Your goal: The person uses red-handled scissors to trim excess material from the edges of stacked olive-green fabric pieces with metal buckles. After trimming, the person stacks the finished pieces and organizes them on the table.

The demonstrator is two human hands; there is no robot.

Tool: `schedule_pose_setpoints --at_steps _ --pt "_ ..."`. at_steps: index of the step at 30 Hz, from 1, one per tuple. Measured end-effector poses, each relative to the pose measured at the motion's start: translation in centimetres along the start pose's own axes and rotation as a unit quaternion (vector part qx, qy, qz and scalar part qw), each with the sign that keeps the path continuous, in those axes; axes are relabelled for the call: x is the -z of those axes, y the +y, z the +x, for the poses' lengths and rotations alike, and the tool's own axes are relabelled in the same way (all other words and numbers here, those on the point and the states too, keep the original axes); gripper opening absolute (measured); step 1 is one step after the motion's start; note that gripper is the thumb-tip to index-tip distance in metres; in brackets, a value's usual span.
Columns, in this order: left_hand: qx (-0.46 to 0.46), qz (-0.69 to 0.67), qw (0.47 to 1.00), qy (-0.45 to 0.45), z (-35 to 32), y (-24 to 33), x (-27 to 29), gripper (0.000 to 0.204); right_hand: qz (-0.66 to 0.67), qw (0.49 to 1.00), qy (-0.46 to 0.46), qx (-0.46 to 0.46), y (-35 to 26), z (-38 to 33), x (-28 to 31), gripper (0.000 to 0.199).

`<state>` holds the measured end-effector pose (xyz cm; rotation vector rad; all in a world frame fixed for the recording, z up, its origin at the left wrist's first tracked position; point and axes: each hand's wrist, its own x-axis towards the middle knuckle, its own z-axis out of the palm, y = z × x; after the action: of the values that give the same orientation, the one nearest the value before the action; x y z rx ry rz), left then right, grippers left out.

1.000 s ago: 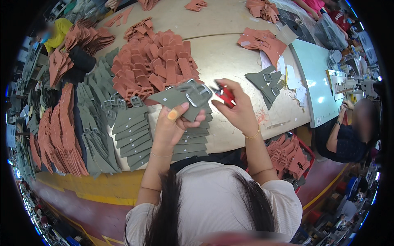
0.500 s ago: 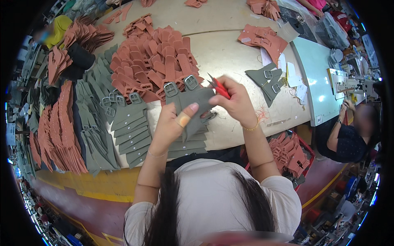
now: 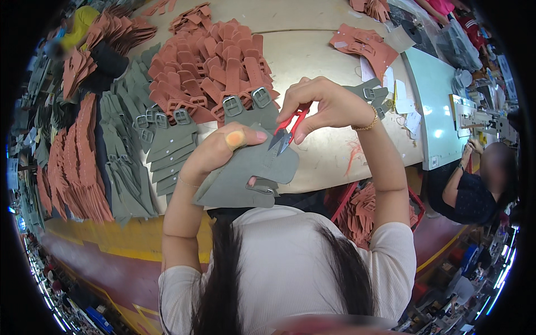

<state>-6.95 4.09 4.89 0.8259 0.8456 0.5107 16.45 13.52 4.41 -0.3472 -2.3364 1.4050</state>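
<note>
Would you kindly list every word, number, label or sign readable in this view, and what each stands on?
No text is readable.
Held green piece: no readable lettering.
Stacked green pieces: white marks, too small to read.
White paper slips: any writing too small to read.
Pale blue-green table: white mark on its edge, too small to read.

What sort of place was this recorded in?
Probably a sewing workshop or factory: reddish buckled pieces heaped on the worktable, red-handled snips in the right hand, and what looks like a sewing machine off to the right.
</note>
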Motion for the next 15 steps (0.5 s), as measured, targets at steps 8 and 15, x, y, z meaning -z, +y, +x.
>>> schedule_pose_setpoints --at_steps 8,15 --pt "-0.037 -0.028 0.997 0.058 -0.3 -0.6 -0.6 0.039 -0.056 0.994 0.094 -0.03 -0.7 -1.1 0.1 0.027" --pt "-0.204 -0.051 0.958 0.194 0.6 -2.0 -1.9 0.042 -0.043 0.912 0.403 -0.063 -1.8 -2.9 -6.2 0.031"
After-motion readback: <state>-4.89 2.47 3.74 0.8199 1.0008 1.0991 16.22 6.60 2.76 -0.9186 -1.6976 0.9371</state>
